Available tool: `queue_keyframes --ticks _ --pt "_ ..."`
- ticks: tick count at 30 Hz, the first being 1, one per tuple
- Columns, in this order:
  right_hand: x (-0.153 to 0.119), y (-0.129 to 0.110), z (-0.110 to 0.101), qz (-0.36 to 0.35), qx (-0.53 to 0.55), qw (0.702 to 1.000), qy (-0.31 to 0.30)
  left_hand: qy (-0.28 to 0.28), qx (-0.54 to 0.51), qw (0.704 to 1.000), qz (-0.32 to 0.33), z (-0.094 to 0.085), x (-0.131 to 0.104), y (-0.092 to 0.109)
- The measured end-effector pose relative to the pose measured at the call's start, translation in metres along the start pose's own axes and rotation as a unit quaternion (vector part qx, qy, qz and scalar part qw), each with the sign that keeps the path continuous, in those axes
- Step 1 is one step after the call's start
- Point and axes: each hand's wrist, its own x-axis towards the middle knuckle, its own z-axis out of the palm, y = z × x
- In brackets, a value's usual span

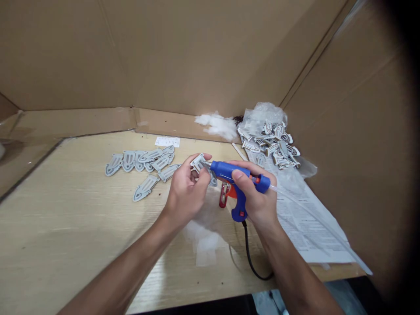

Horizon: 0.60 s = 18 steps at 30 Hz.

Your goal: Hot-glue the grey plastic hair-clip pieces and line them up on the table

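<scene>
Hands (185, 188) hold glue gun (228, 169) and piece (197, 162) well apart from walls (183, 57).

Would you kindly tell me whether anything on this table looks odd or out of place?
Nothing looks plainly spilled or damaged; only the jumbled heap of grey pieces at right seems untidy compared with the flatter spread of similar parts at left.

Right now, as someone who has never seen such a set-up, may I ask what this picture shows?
There is no machine here: a camera on a person's head looks down at their two bare hands. The left hand holds a small grey piece; the right hand grips a blue glue gun, its nozzle pointing at that piece. On the table, similar pieces lie towards the left, and a heap of them lies at the far right, near a printed sheet.
</scene>
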Motion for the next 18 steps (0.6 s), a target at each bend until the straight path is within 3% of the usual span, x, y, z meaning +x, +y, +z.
queue_keyframes --ticks 14,16,18 --pt "0.011 0.004 0.002 0.13 0.217 0.967 0.027 -0.032 -0.042 0.999 -0.013 0.001 0.004 -0.004" --pt "0.018 0.004 -0.001 0.141 0.247 0.958 0.03 -0.006 -0.012 1.0 -0.004 -0.006 0.012 -0.005" --pt "0.026 0.007 -0.007 0.164 0.261 0.951 0.039 0.073 0.047 0.996 0.025 -0.02 0.024 -0.005"
